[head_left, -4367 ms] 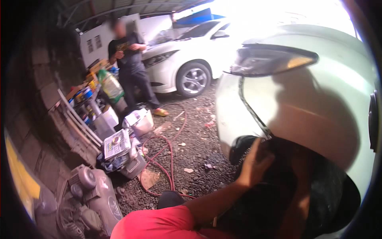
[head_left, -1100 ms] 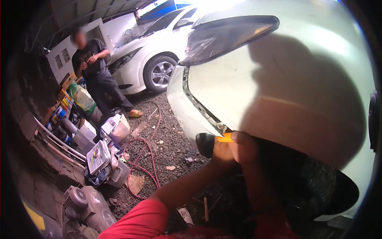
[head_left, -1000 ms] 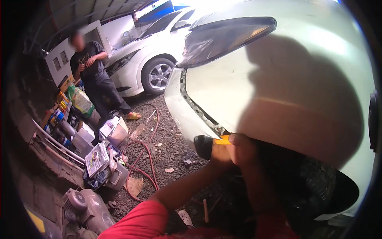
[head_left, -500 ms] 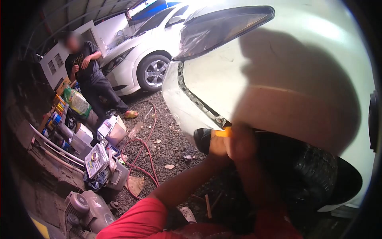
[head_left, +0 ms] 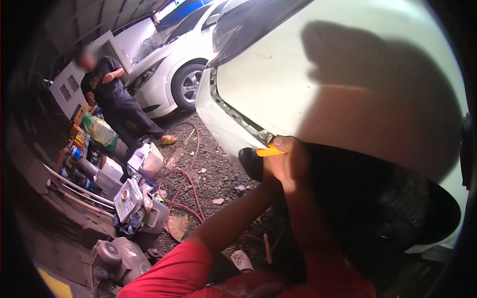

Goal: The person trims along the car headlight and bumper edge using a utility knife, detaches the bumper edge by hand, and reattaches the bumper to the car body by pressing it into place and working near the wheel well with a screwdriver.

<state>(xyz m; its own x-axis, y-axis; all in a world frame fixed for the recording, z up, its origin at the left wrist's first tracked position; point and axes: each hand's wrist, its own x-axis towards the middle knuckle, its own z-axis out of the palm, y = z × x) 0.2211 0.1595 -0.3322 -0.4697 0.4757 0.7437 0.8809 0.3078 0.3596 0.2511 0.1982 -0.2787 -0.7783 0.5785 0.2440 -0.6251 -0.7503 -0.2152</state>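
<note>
My right hand (head_left: 293,158) is closed around a tool with a yellow handle (head_left: 269,151); its thumb lies along the top and its working end is hidden. My left hand (head_left: 272,171) is just below and partly behind the right one, at the wheel-arch end of the white bumper (head_left: 223,119), with its fingers hidden. Above both hands is the white fender (head_left: 278,89). A gap with exposed clips (head_left: 238,118) runs between fender and bumper, up to the headlight (head_left: 248,30).
The dark wheel arch (head_left: 357,184) opens right of my hands. A red hose (head_left: 191,186) loops over the gravel (head_left: 218,174). Boxes (head_left: 146,159) and a motor unit (head_left: 121,258) stand at left. Another person (head_left: 112,89) stands by a second white car (head_left: 179,59).
The view has shifted, and the bumper and fender sit higher and further left. My right hand has turned slightly, showing its thumb and more of the yellow handle. The other person's hands have shifted slightly.
</note>
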